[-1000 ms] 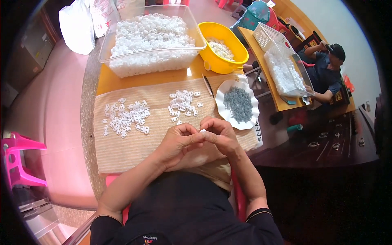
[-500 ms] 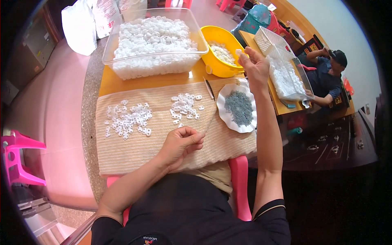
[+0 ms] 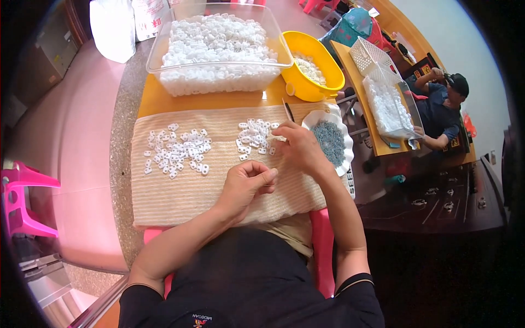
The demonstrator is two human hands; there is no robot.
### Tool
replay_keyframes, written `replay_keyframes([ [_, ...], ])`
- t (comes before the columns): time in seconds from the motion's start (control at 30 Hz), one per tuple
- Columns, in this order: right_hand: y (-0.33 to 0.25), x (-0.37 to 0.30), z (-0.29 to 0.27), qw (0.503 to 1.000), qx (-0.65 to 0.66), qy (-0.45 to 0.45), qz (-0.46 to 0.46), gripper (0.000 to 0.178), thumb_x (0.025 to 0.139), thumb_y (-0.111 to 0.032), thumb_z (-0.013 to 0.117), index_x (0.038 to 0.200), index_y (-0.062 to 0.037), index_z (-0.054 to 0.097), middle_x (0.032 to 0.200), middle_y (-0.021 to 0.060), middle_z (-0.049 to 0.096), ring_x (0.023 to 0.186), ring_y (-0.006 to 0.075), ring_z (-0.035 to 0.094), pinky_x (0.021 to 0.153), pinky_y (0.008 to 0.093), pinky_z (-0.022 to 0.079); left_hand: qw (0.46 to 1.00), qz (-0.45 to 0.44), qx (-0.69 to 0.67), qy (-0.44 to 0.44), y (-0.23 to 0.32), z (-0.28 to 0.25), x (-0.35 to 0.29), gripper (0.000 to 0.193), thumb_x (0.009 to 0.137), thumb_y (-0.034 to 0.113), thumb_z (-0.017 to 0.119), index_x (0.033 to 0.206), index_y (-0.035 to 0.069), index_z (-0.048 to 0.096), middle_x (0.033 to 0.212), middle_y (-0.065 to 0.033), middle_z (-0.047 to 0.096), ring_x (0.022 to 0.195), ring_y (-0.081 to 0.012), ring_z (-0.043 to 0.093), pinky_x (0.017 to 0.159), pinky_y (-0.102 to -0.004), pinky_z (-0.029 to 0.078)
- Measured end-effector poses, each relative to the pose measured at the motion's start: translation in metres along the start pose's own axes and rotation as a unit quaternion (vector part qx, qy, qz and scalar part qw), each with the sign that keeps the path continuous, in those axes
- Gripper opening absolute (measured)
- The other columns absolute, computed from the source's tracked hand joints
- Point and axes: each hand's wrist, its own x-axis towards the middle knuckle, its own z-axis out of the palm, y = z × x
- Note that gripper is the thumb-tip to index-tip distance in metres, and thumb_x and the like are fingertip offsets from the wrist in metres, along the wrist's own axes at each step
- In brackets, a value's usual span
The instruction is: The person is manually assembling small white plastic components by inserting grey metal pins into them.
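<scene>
Low over the towel (image 3: 164, 202), my left hand (image 3: 247, 185) has its thumb and forefinger pinched together; what they hold, if anything, is too small to make out. My right hand (image 3: 301, 148) reaches to the right edge of the smaller pile of white plastic two-hole pieces (image 3: 254, 134). Its fingers are bent together, with something pale at their tips that I cannot make out. A larger pile of the same pieces (image 3: 178, 150) lies to the left. Just right of my right hand is a white scalloped dish (image 3: 349, 156) of small grey-blue parts (image 3: 328, 141).
A clear bin (image 3: 219, 79) full of white pieces stands at the table's back, beside a yellow basin (image 3: 314, 90) with cream-coloured pieces. A slim pen-like tool (image 3: 288, 111) lies behind my right hand. At right, a person (image 3: 440, 106) sits by another bin (image 3: 391, 109). A pink stool (image 3: 33, 199) stands left.
My right hand has come down from beside the yellow basin, where it held a small pale piece, to the smaller pile. My left hand stays nearly in place; the thin strand at its fingertips no longer shows.
</scene>
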Motion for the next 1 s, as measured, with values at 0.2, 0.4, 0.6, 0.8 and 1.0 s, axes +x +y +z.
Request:
replay_keyframes([
  [0.2, -0.014, 0.004, 0.001, 0.976, -0.171, -0.11, 0.075, 0.018, 0.083, -0.009, 0.054, 0.097, -0.0025, 0.063, 0.097, 0.0166, 0.061, 0.087, 0.0363, 0.062, 0.075, 0.043, 0.05, 1.0, 0.004, 0.008, -0.001, -0.002, -0.001, -0.001, 0.011, 0.087, 0.01, 0.067, 0.084, 0.003, 0.059, 0.077, -0.0038, 0.062, 0.068, -0.0099, 0.058, 0.064, -0.0227, 0.051],
  [0.4, -0.007, 0.001, 0.006, 0.981, -0.167, -0.089, 0.052, 0.008, 0.08, -0.005, 0.053, 0.084, -0.0024, 0.059, 0.094, 0.0167, 0.06, 0.083, 0.0358, 0.064, 0.071, 0.0431, 0.052, 1.0, 0.006, 0.013, 0.014, -0.001, -0.002, 0.001, 0.011, 0.086, 0.011, 0.067, 0.084, 0.003, 0.059, 0.077, -0.0037, 0.062, 0.068, -0.0096, 0.058, 0.064, -0.0225, 0.052],
  [0.6, -0.003, -0.012, 0.016, 0.994, -0.015, 0.11, -0.009, 0.013, 0.081, -0.007, 0.062, 0.093, -0.0041, 0.065, 0.085, 0.0149, 0.064, 0.076, 0.0332, 0.063, 0.066, 0.0372, 0.051, 1.0, 0.015, 0.012, 0.015, -0.002, -0.004, 0.002, 0.011, 0.087, 0.011, 0.067, 0.086, 0.003, 0.06, 0.078, -0.0038, 0.062, 0.068, -0.0096, 0.059, 0.064, -0.0226, 0.052],
  [0.8, -0.026, -0.038, 0.02, 0.956, 0.263, 0.099, 0.087, 0.012, 0.084, -0.003, 0.066, 0.095, 0.0009, 0.064, 0.078, 0.0071, 0.066, 0.065, 0.0123, 0.063, 0.058, 0.0249, 0.05, 0.999, 0.037, -0.011, 0.023, -0.004, -0.003, 0.004, 0.012, 0.092, 0.013, 0.061, 0.099, 0.004, 0.059, 0.082, -0.0021, 0.062, 0.07, -0.0086, 0.059, 0.064, -0.0224, 0.053],
  [1.0, -0.037, -0.056, 0.03, 0.909, 0.385, 0.076, 0.138, 0.013, 0.088, -0.004, 0.064, 0.099, 0.0041, 0.064, 0.081, 0.0055, 0.066, 0.07, 0.0089, 0.062, 0.062, 0.0213, 0.052, 0.999, 0.026, -0.018, 0.018, -0.004, -0.002, 0.003, 0.017, 0.094, 0.017, 0.058, 0.102, 0.003, 0.062, 0.086, -0.0032, 0.064, 0.073, -0.0083, 0.06, 0.067, -0.0215, 0.053],
])
